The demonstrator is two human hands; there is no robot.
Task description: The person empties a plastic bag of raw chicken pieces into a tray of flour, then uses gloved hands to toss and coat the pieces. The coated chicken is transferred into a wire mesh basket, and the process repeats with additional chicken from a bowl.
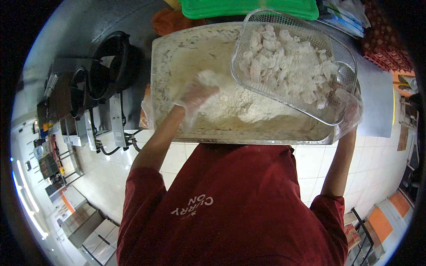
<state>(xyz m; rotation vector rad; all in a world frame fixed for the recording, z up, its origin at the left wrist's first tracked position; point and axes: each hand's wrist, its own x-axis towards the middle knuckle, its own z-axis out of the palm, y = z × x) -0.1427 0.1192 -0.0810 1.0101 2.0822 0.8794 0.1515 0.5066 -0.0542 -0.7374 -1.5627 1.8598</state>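
Observation:
A wide metal tray [163, 66] lies before me, with a heap of white flour [246, 106] in it. Over its right part a wire mesh basket [293, 111] sits tilted, full of flour-coated pieces [283, 60] whose kind I cannot tell. My right hand [347, 106], in a clear plastic glove, grips the basket's near right corner. My left hand [198, 91], gloved the same way and blurred, is over the flour in the tray's left half; a white floury lump [208, 77] shows at its fingers, and whether it is held I cannot tell.
A green plastic lid [249, 8] and an orange-brown cloth [176, 21] lie beyond the tray. To the left stand black round pans [113, 66] near metal fittings. Stacked red egg trays [386, 50] are at the far right, near blue packets [346, 23]. A plastic bag [146, 109] touches the tray's left side.

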